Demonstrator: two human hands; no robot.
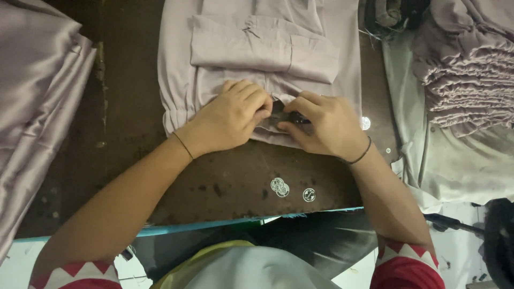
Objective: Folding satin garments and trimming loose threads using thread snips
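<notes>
A pale lilac garment [251, 48] lies flat on a dark brown worktable [225, 176], its gathered waistband toward me and a flapped pocket on top. My left hand [230, 118] presses on the near edge of the garment, its fingers curled over the cloth. My right hand [326, 126] pinches the same edge beside it, and a small dark object [286, 109] sits between the fingertips of both hands; what it is cannot be told.
A stack of folded lilac garments [466, 69] stands at the right on a whitish cloth. More lilac fabric [37, 101] drapes at the left. Small round silver stickers [280, 187] lie near the table's front edge, another [365, 123] by my right hand.
</notes>
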